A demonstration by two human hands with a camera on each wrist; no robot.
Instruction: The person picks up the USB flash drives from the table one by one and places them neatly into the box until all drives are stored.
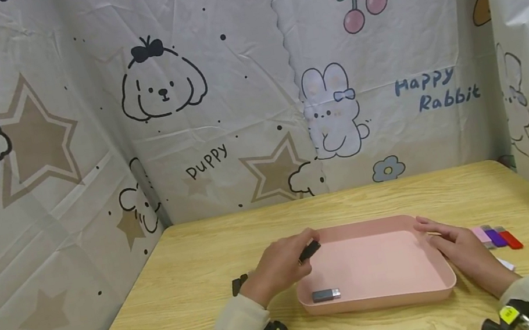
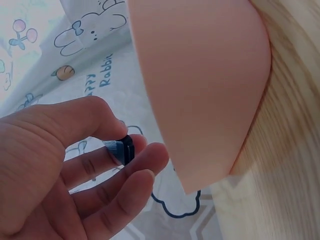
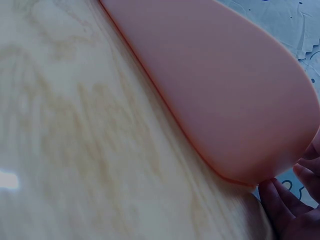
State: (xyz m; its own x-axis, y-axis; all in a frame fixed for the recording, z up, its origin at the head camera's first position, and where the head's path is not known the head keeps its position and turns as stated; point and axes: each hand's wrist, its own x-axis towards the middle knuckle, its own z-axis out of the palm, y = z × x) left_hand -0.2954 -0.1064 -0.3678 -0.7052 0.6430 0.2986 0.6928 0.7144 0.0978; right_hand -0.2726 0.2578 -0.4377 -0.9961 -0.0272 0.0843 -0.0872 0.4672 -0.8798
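My left hand (image 1: 282, 265) is over the left rim of a pink tray (image 1: 372, 264) and pinches a black USB stick (image 1: 309, 250) between thumb and fingers. In the left wrist view the stick (image 2: 122, 150) shows beside the tray's outer wall (image 2: 205, 90), its far end hidden by the fingers. Inside the tray, at the near left corner, lies a grey USB stick (image 1: 326, 295) with a silver plug. My right hand (image 1: 464, 256) rests at the tray's right side, its fairly straight fingers touching the rim and outer wall. In the right wrist view, fingertips (image 3: 267, 187) meet that wall.
Dark USB sticks (image 1: 239, 284) lie on the wooden table (image 1: 198, 271) left of the tray, partly behind the left wrist. Pink, purple and red sticks (image 1: 510, 239) sit in a row at right, with a white piece (image 1: 506, 264) nearer. Printed sheets (image 1: 228, 77) wall the table.
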